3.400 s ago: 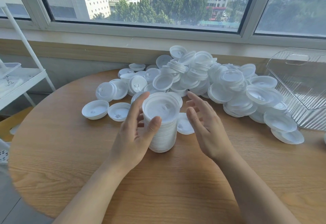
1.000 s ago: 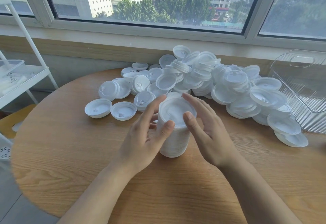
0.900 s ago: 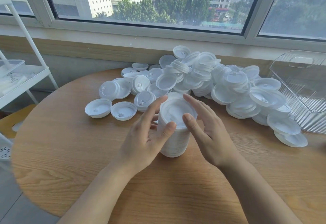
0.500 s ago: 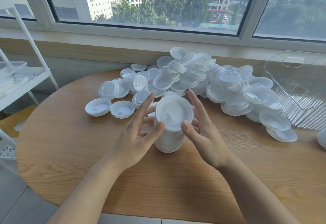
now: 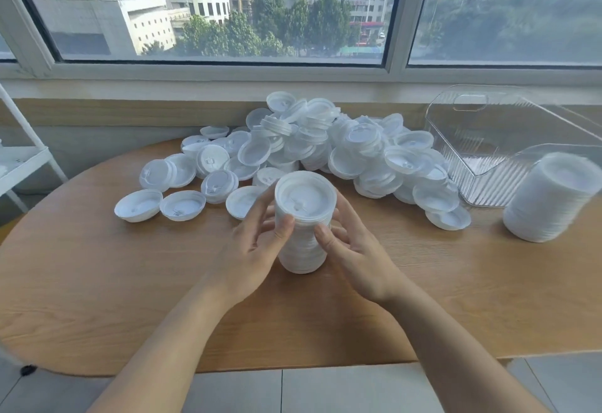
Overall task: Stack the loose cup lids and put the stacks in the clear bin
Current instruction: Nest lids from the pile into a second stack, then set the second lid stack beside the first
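Note:
A tall stack of white cup lids (image 5: 304, 217) stands at the middle of the round wooden table (image 5: 97, 282). My left hand (image 5: 254, 246) grips its left side, thumb on the front. My right hand (image 5: 355, 250) grips its right side, thumb pressed against the stack. Behind lies a big heap of loose white lids (image 5: 325, 152). The clear bin (image 5: 495, 145) lies tilted at the right, open toward me, with nothing visible inside. A second lid stack (image 5: 550, 197) stands on the table in front of the bin.
A window sill and wall run along behind the table. A white shelf rack (image 5: 22, 158) stands at the left. Two lone upturned lids (image 5: 159, 206) lie at the left of the heap. The table's near edge ends over a tiled floor.
Both hands have closed in on the stack and now hold its sides. My view has shifted, bringing the second stack at the right into sight.

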`<state>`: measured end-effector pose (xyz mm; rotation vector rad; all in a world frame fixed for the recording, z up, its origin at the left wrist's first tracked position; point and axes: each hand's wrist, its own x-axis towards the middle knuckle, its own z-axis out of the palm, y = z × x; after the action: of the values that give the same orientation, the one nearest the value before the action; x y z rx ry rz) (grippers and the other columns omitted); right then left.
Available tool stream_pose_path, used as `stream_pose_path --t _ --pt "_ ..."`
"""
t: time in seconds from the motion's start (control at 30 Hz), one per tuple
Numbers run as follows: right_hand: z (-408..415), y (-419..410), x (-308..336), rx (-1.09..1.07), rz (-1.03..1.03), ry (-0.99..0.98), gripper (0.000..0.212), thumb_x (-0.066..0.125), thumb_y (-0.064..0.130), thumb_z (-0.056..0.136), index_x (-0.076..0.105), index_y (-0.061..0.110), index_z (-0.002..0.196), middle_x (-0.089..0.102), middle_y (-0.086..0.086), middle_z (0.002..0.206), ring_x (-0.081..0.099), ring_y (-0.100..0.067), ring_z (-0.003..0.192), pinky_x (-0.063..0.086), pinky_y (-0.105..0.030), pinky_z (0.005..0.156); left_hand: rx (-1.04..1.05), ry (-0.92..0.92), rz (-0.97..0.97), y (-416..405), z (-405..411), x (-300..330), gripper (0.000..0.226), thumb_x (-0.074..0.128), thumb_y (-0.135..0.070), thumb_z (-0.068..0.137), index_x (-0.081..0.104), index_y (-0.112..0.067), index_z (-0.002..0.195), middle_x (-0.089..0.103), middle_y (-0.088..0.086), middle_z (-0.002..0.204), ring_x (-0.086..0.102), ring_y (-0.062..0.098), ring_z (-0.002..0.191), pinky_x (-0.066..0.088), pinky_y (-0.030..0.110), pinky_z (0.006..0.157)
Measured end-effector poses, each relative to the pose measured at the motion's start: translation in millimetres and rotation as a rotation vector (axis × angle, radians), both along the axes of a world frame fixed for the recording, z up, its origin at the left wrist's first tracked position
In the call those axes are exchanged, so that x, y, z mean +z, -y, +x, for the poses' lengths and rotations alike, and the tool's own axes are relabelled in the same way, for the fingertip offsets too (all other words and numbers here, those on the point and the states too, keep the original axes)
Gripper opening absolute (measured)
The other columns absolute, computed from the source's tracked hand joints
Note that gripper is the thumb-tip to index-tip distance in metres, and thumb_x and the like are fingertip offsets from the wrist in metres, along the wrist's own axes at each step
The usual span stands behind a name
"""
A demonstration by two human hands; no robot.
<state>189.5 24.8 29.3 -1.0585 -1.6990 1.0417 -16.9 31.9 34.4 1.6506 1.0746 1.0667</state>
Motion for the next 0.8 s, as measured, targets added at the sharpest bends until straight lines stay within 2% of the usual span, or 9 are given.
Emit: stream_pose_path --t 0.23,0.37,0.5,0.6,0.67,0.73,0.8 --pt "64 35 8 -0.117 -0.034 -0.017 0.068 0.06 0.043 0.101 0.027 0.047 0.159 0.057 0.028 0.144 0.055 -0.001 0.135 0.041 -0.041 0.119 -0.087 0.06 -0.021 8 75 -8 0.064 0.059 -0.077 0.088 0.04 -0.062 0.147 0.066 -0.013 0.138 0.06 0.01 0.133 0.048 0.055 0.111" --pt "106 55 10 -0.189 -0.057 -0.027 0.065 0.06 0.045 0.1 0.03 0.048 0.157 0.056 0.035 0.142 0.054 0.003 0.135 0.041 -0.038 0.119 -0.136 0.084 0.001 16 124 -10 0.056 0.057 -0.071 0.091 0.042 -0.063 0.144 0.068 -0.014 0.134 0.062 0.01 0.131 0.05 0.054 0.109" --pt "145 72 10 -0.282 -0.06 -0.067 0.063 0.061 0.041 0.1 0.033 0.045 0.156 0.061 0.021 0.143 0.056 -0.001 0.134 0.043 -0.044 0.118 -0.172 0.09 0.019 19 172 -11 0.054 0.057 -0.073 0.091 0.045 -0.062 0.142 0.068 -0.013 0.133 0.062 0.008 0.129 0.052 0.053 0.108" --pt "172 81 8 -0.351 -0.045 -0.09 0.062 0.062 0.045 0.097 0.036 0.047 0.154 0.06 0.023 0.143 0.057 -0.002 0.134 0.043 -0.049 0.117 -0.184 0.061 0.054 20 207 -12 0.057 0.058 -0.072 0.093 0.044 -0.057 0.146 0.066 -0.014 0.135 0.061 0.005 0.129 0.053 0.043 0.107" --pt "189 85 6 -0.397 -0.033 -0.097 0.06 0.063 0.05 0.097 0.038 0.049 0.152 0.06 0.023 0.143 0.058 -0.003 0.133 0.043 -0.05 0.117 -0.203 0.022 0.079 22 227 -10 0.062 0.061 -0.07 0.093 0.041 -0.054 0.15 0.063 -0.016 0.138 0.058 -0.001 0.129 0.053 0.027 0.099" --pt "205 87 4 -0.433 -0.021 -0.114 0.058 0.063 0.052 0.098 0.04 0.046 0.151 0.061 0.019 0.144 0.059 -0.006 0.132 0.043 -0.049 0.117 -0.224 -0.011 0.098 23 246 -9 0.071 0.071 -0.06 0.09 0.039 -0.049 0.152 0.06 -0.017 0.138 0.055 -0.007 0.126 0.052 0.014 0.088" --pt "219 88 3 -0.462 -0.012 -0.127 0.055 0.061 0.048 0.1 0.043 0.041 0.151 0.063 0.018 0.142 0.062 -0.007 0.129 0.046 -0.046 0.115 -0.238 -0.038 0.119 21 263 -13 0.084 0.084 -0.043 0.086 0.037 -0.045 0.155 0.059 -0.018 0.137 0.055 -0.011 0.124 0.052 0.01 0.088"
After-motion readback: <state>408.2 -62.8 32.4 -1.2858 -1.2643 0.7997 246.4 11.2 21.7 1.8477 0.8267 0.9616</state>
